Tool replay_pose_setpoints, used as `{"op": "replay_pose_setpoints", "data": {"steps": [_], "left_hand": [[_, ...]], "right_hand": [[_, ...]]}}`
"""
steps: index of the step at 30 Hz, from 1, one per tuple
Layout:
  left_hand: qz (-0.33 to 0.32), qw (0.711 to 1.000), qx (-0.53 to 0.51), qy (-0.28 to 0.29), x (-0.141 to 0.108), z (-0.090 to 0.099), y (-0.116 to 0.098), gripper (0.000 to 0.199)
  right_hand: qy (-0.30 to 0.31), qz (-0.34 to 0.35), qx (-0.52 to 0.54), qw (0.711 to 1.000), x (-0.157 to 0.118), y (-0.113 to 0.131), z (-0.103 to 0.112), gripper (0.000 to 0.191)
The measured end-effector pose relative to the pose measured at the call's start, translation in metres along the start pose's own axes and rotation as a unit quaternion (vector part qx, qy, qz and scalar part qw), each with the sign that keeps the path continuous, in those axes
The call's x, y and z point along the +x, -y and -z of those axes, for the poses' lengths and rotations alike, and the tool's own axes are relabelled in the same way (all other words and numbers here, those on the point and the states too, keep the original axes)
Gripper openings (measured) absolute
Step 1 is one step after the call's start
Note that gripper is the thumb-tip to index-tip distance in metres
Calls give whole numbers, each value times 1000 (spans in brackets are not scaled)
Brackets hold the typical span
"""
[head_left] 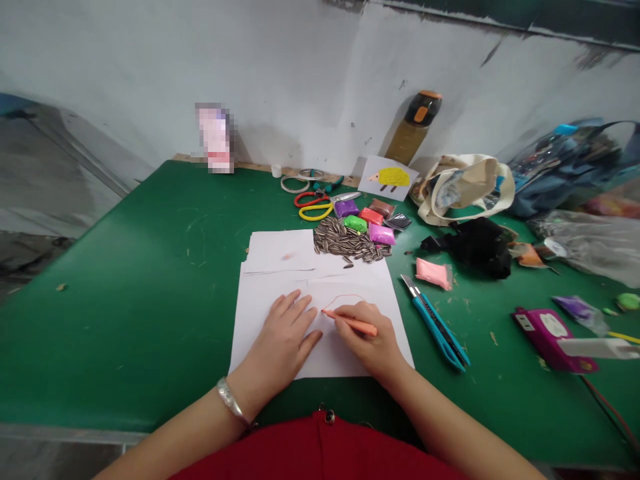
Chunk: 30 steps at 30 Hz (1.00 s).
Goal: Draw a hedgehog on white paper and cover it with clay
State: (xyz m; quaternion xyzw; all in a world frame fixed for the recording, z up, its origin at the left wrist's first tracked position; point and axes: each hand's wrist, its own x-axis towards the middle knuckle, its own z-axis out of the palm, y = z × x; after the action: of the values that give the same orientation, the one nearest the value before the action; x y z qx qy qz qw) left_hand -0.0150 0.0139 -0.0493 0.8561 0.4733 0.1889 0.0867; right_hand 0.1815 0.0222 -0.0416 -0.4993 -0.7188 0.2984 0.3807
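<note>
Orange pen (pixel 361 326) sits in the fingers of right hand (pixel 376 339); left hand (pixel 285 337), fingers half-spread, rests on paper (pixel 270 285) near front edge of counter (pixel 125 300).

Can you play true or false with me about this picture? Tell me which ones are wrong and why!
1. The right hand holds an orange drawing tool. True.
2. The teal knife lies to the right of the white paper. True.
3. The left hand grips the teal knife. False: it rests on the white paper.
4. The animal in the little picture has a blue body. False: its body is yellow.
5. Striped seeds lie in a heap. True.
6. The silver bracelet is on the right wrist. False: it is on the left.
</note>
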Motion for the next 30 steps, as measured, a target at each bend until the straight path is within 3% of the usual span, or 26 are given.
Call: {"op": "replay_pose_setpoints", "data": {"steps": [15,30], "left_hand": [[-1,1000,-5,-2,0,0,0,28],[-6,1000,7,-5,0,-1,2,29]], "right_hand": [[35,9,-8,999,-1,0,1,15],[-27,-29,-20,999,-4,-1,5,11]]}}
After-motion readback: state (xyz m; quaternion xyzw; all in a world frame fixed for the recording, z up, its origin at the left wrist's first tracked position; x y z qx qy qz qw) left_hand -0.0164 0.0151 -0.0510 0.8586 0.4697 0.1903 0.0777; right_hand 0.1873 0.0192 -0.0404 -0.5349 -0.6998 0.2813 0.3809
